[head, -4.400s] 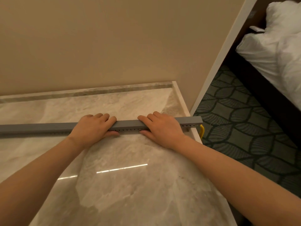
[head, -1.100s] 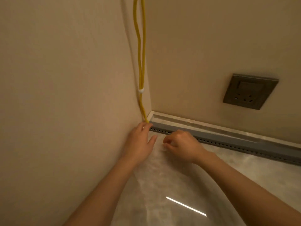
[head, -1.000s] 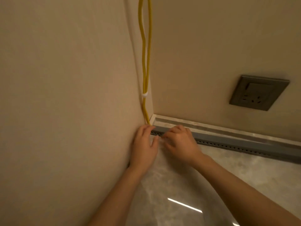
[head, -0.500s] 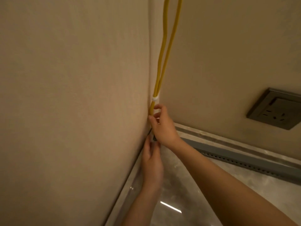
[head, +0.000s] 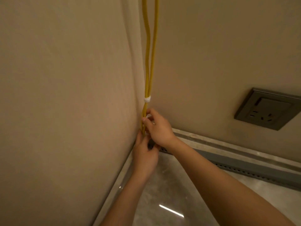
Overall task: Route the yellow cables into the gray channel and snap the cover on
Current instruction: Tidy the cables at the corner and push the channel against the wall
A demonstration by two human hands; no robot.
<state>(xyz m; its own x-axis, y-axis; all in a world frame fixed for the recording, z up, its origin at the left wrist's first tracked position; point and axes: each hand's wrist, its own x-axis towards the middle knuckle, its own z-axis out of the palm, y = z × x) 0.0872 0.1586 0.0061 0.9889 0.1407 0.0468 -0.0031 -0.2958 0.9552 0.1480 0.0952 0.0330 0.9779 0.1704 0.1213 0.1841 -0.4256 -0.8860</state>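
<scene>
At the far left corner of the marble point(head: 162, 190), where 2 walls meet, we find 2 yellow cables point(head: 147, 62) hanging down the wall joint, bound together by a white tie point(head: 147, 99). The right hand point(head: 160, 128) pinches the cables between curled thumb and forefinger, just below the tie. The left hand point(head: 145, 159) sits directly under the right hand, fingers pointing up, tips touching the cables near the base of the wall. We cannot tell whether it grips anything, since the right hand covers part of it. The gray channel point(head: 244, 165) lies along the far edge of the marble against the back wall, with 1 row of holes on its front face. Its left end is hidden behind the hands. A dark socket point(head: 267, 110) is set in the back wall above the channel.
</scene>
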